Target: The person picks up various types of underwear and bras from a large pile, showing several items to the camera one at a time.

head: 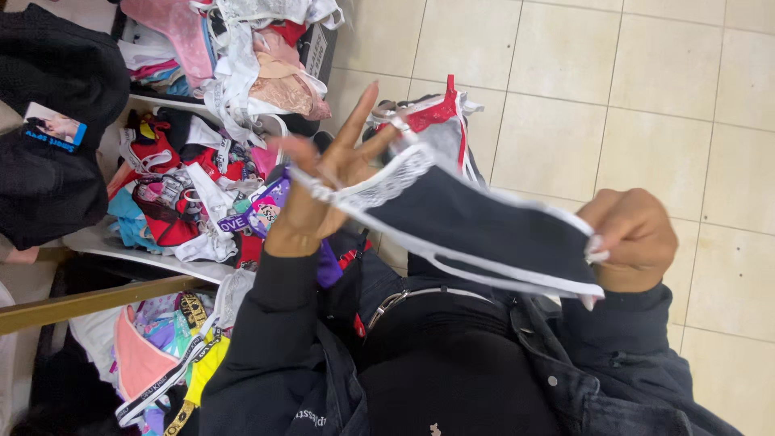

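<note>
Your left hand is raised with fingers spread wide, palm toward you; the white lace waistband of the dark navy underwear is looped over its fingers, so it hangs on rather than being pinched. A red and white garment also dangles from those same fingers, behind the navy piece. Your right hand is curled tight, thumb and fingertips clamped on the other end of the navy underwear, right at its thin white piped edge. The fabric is pulled taut between both hands, smooth and matte, roughly triangular, held in the air above your lap and the beige tiled floor. You wear a dark denim jacket with metal buttons. To the left, white shelves are heaped with mixed underwear: lace, satin, elastic bands, pink, red, teal, purple. A black knit garment with a paper tag sits far left.
</note>
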